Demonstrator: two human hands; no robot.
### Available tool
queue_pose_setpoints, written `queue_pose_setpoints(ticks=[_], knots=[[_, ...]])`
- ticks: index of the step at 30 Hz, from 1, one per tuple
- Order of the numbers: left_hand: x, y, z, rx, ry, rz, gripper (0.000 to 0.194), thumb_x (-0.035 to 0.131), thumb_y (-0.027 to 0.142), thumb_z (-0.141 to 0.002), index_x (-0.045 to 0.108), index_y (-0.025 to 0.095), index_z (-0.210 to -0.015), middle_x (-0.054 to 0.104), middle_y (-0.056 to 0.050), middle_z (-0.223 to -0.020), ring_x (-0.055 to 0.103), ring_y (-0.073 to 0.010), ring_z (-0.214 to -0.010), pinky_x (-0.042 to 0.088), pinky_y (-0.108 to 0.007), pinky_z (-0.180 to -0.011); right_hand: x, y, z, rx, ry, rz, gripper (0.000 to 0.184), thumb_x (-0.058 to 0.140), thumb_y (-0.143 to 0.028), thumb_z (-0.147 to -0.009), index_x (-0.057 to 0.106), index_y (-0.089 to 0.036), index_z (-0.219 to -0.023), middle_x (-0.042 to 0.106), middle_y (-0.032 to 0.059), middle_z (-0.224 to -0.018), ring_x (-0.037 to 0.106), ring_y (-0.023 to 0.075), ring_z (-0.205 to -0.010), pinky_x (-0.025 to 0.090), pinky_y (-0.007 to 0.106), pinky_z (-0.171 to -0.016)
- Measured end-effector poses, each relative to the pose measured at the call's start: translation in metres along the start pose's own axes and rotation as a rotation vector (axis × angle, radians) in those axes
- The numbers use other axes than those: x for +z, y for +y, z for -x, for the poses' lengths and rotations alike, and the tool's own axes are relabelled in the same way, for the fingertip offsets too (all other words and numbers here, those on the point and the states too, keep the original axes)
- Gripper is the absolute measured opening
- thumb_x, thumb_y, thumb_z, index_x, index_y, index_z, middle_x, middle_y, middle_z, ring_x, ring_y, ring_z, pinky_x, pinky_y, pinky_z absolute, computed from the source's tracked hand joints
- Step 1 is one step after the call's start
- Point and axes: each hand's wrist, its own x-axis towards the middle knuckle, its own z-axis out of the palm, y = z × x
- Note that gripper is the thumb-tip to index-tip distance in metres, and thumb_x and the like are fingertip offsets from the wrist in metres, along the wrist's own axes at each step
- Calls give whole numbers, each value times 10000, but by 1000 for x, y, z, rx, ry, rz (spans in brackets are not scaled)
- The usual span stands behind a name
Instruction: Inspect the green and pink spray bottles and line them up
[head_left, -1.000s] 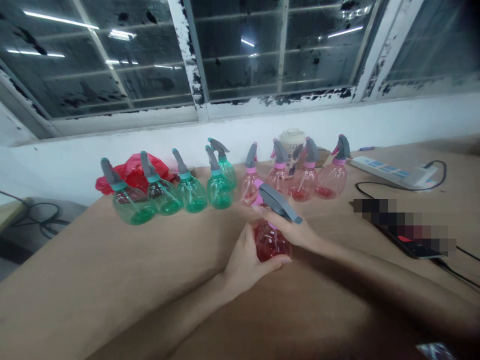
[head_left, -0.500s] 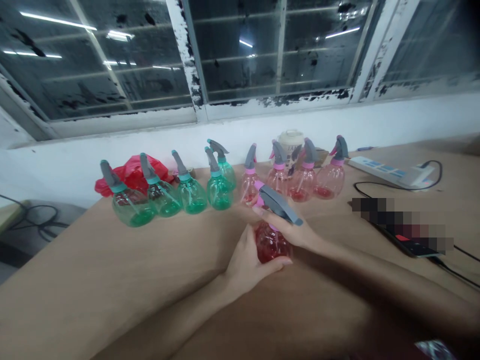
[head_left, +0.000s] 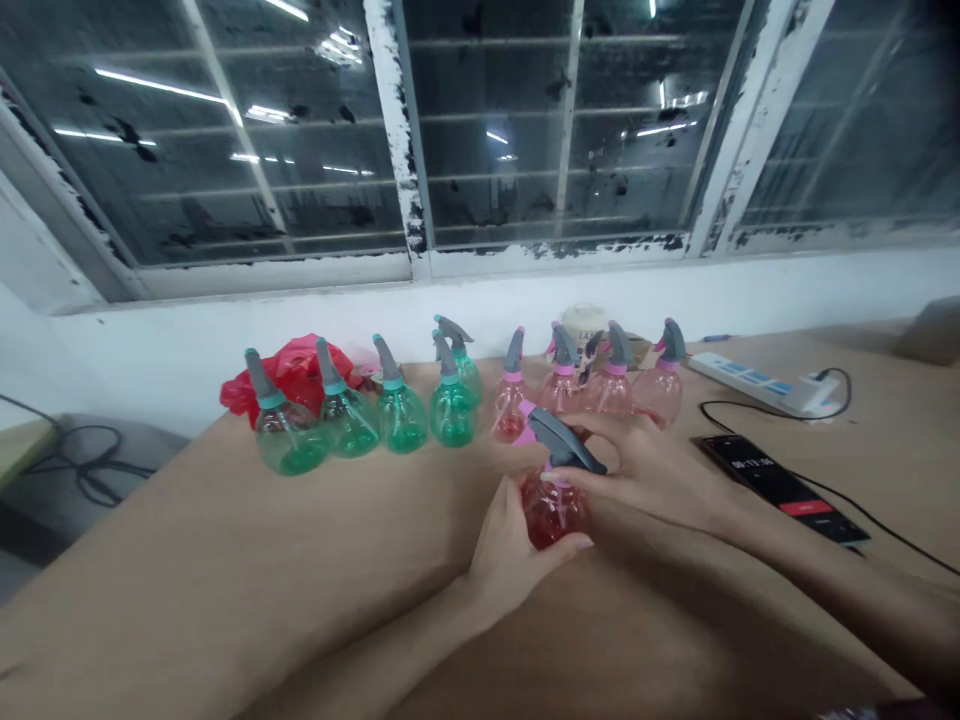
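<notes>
Near a phone (head_left: 780, 488) reading "00:13", left hand (head_left: 508, 562) cups red bottle (head_left: 553, 516); right hand (head_left: 654, 468) pinches its collar (head_left: 552, 470).

Held spray bottle (head_left: 553, 512): translucent red, pink collar and nozzle tip, grey head. Back pink spray bottles (head_left: 510, 408): same grey/pink tops. Green spray bottles (head_left: 402, 418): teal collars, grey heads. Plastic bag (head_left: 304, 372): red. Cup (head_left: 583, 322): off-white, dark print. Power strip (head_left: 757, 382): white, blue patches. Phone (head_left: 772, 480): black screen, white digits, red button.
</notes>
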Motion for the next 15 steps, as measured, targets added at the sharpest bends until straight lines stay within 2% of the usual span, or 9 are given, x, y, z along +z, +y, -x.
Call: queue_pose_setpoints(ticks=[3,5,8,10,12,15], knots=[[-2,1,2,11,38,-9,739,658,522,-692,341,150,-1246,496,-156,-1203,480,-325,-1137,374,-522,-956,-6,-11,-10,7,-87,123,223,568,-427,-807,640,-231,-885,666,24,-731,581,173,-579,413,300,-534],[-3,-1,4,33,55,-20,716,624,499,-731,317,148,-1274,473,-166,-1243,458,-329,-1158,343,-537,-974,-9,-16,-20,-52,-94,117,181,552,-374,-827,656,-236,-881,671,20,-737,576,162,-584,399,287,-530],[-5,-6,8,87,95,-7,647,515,443,-826,232,175,-1343,384,-165,-1353,373,-324,-1242,270,-560,-1016,-25,-23,-41,-133,-24,119,164,584,-318,-813,680,-268,-936,688,0,-770,590,152,-607,391,276,-537],[-5,-10,9,95,131,30,601,450,416,-868,193,189,-1362,339,-158,-1392,323,-309,-1282,235,-557,-1039,-42,-30,-57,-117,15,144,175,599,-368,-803,696,-258,-899,679,-14,-697,580,142,-557,386,278,-524],[-4,-13,10,76,153,81,546,409,402,-891,202,193,-1352,365,-151,-1369,353,-284,-1264,245,-534,-1044,-62,-38,-74,-30,71,131,222,592,-407,-805,701,-231,-885,677,-4,-666,555,122,-480,374,274,-474],[-2,-12,9,40,153,121,457,379,397,-908,267,207,-1308,454,-125,-1262,439,-249,-1181,287,-500,-1027,-87,-48,-102,71,232,86,237,590,-359,-818,686,-184,-947,694,30,-725,593,117,-531,429,265,-499]])
